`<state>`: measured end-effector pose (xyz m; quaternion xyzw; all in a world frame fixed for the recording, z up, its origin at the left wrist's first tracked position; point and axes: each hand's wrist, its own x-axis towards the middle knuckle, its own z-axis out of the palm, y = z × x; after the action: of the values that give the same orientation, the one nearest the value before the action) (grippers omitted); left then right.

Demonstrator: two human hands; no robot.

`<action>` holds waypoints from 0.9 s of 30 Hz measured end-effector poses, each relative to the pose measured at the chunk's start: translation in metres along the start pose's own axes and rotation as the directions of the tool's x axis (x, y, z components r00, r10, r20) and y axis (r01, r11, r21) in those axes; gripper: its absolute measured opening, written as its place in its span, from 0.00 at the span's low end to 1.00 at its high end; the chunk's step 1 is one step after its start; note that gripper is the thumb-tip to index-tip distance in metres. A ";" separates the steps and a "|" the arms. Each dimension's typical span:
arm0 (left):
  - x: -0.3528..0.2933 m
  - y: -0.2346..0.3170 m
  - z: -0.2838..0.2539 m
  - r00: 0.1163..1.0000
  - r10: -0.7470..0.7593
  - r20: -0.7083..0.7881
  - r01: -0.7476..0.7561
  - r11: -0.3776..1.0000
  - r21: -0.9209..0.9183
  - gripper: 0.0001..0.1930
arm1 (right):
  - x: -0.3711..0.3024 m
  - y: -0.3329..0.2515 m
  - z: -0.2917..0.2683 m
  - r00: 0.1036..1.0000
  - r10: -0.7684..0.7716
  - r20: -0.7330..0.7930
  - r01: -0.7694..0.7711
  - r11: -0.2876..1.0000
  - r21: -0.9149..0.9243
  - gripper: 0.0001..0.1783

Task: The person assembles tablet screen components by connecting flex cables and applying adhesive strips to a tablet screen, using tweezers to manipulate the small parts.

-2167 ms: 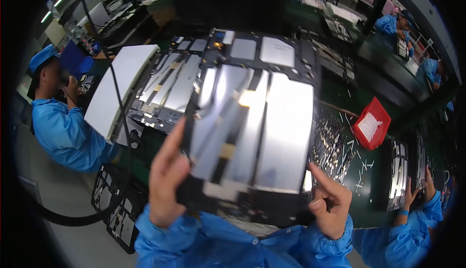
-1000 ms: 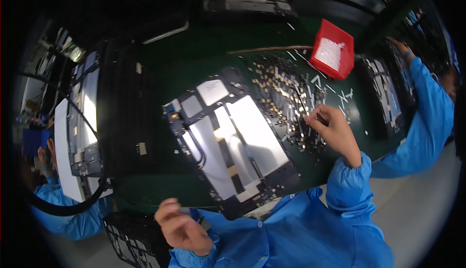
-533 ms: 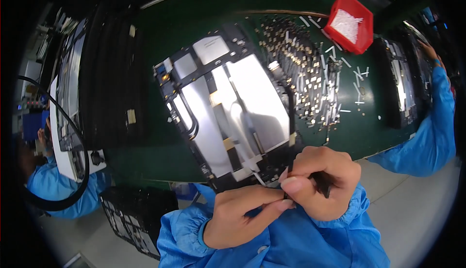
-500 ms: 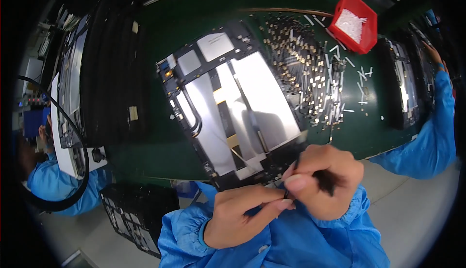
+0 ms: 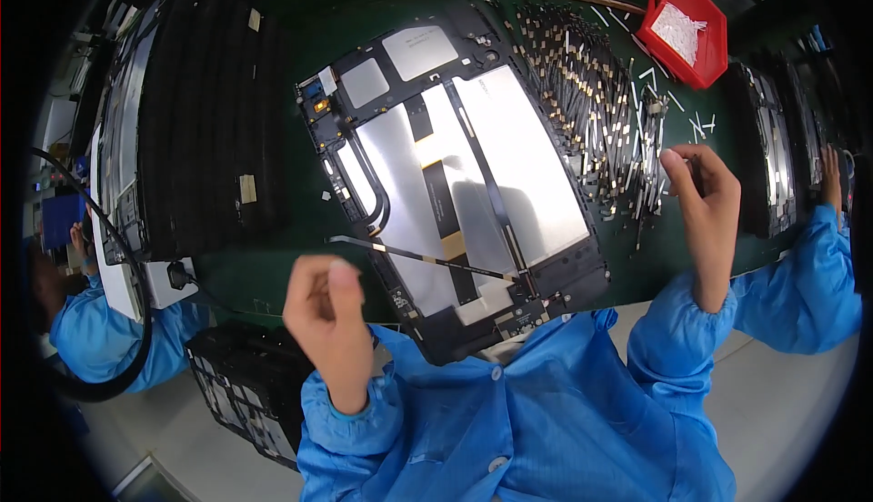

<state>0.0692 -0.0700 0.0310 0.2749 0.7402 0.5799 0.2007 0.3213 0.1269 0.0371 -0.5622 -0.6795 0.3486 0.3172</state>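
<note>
An opened tablet-like device (image 5: 536, 184), black-framed with broad silver panels, lies tilted in front of me. A thin black flex cable (image 5: 409, 255) crosses its lower part, with its left end sticking out past the frame. My left hand (image 5: 332, 316) hovers just below that end, fingers loosely curled, thumb apart, nothing visible in it. To the right of the device, my right hand (image 5: 709, 202) is raised beside a pile of flex cables (image 5: 591, 111). Its thumb and fingers are drawn together; a dark spot shows between them, too small to name.
A red bin (image 5: 691, 56) of white strips stands at the back right, with loose white strips near it. Stacks of dark devices stand at the left (image 5: 205, 138) and right (image 5: 768, 156). A black cable (image 5: 118, 220) loops at far left. Co-workers' blue sleeves (image 5: 800, 293) show at both sides.
My hands have parted from the device's lower edge: the left moved left and up, the right went up and right to the pile. The flex cable now lies in full view.
</note>
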 end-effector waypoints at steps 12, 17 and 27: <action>0.040 0.007 0.006 0.999 -0.020 0.050 0.023 0.998 -0.050 0.12 | -0.046 -0.091 0.039 0.819 -0.407 0.404 0.388 0.912 0.132 0.12; 0.053 0.020 -0.013 0.924 0.307 0.226 -0.242 0.930 -0.276 0.15 | -0.036 -0.099 0.056 0.614 -0.451 0.648 0.365 0.890 0.274 0.18; 0.033 0.015 -0.010 0.964 0.189 0.188 -0.136 0.955 -0.265 0.27 | -0.041 -0.094 0.058 0.573 -0.430 0.697 0.137 0.890 0.436 0.08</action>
<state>0.0400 -0.0534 0.0486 0.3678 0.6104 0.6506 0.2625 0.2293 0.0679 0.0812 -0.1743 -0.7611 0.6101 0.1344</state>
